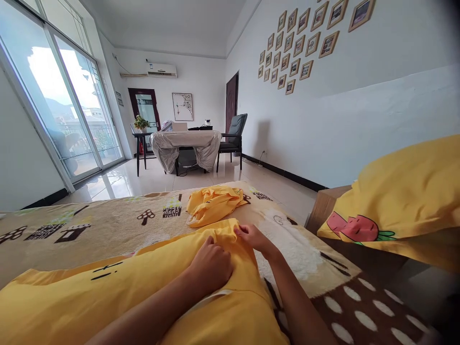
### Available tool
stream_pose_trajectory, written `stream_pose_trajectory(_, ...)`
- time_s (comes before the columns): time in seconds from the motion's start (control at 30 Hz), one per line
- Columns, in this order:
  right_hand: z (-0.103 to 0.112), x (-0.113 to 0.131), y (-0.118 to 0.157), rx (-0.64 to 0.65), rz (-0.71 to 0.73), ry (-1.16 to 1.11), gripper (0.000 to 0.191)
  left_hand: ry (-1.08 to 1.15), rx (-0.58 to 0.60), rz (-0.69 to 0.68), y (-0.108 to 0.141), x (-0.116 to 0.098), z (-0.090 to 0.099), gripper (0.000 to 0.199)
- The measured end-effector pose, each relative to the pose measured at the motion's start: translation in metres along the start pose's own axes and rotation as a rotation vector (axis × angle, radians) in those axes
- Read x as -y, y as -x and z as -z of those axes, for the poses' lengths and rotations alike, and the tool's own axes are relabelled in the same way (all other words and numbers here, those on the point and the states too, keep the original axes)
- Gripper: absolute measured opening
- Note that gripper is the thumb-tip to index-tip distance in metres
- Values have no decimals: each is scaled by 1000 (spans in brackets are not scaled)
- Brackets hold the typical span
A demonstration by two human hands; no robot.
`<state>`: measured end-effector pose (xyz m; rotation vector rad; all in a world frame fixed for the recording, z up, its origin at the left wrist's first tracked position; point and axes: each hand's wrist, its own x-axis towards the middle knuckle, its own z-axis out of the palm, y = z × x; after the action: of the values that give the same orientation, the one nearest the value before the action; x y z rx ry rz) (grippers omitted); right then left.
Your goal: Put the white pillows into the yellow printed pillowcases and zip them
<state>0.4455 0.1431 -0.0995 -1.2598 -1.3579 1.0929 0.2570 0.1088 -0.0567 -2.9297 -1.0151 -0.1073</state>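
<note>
A yellow pillowcase (158, 261) with small black marks lies across the front of the bed, plumped out, apparently with a pillow inside. My left hand (212, 262) is closed on its fabric near the right end, fingers curled into the cloth. Just to the right, my right hand (253, 237) pinches the upper corner between thumb and fingers. A white strip shows in an opening below my left wrist. Beyond my hands lies a crumpled yellow cloth (215, 203), on the patterned blanket (125, 215).
At the right, another yellow pillow (409, 191) with a red carrot print rests on a brown wooden piece of furniture (323, 206). Farther off stand a plastic-covered table (187, 139), a black chair (233, 136) and a potted plant (141, 123). Sliding glass doors (72, 96) are at left.
</note>
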Motion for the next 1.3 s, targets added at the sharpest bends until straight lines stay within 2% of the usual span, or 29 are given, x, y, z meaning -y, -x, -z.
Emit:
stream_pose_trajectory(0.1,-5,-3,2,131,-24,42,36,2,-29,-17,-1,3,-5,26)
stream_pose_trajectory(0.2,-13,-7,1,200,62,44,33,29,-96,-4,-2,6,-10,22)
stream_pose_trajectory(0.37,-15,-9,-4,105,239,83,19,23,-303,-45,1,2,-3,27)
stream_pose_trajectory(0.53,-11,-5,-7,-94,168,26,19,-32,-374,-158,7,-5,1,22)
stream_pose_trajectory(0.67,-8,-3,-8,-106,122,-73,27,-29,-320,-139,8,-7,3,20)
stream_pose_trajectory(0.77,-3,-3,-6,-105,76,-170,36,-42,-195,-77,8,-8,5,17)
stream_pose_trajectory(0.87,4,-3,-3,-52,24,-236,40,-66,-98,-72,8,-8,3,22)
stream_pose_trajectory(1.03,13,-6,2,59,-63,-148,38,18,-86,-113,8,-4,-3,32)
stream_pose_trajectory(1.17,0,-11,2,109,-114,-77,38,43,-32,-23,5,-2,-1,24)
stream_pose_trajectory(1.3,-22,-16,-4,34,-1,-91,25,87,-72,67,1,1,-2,21)
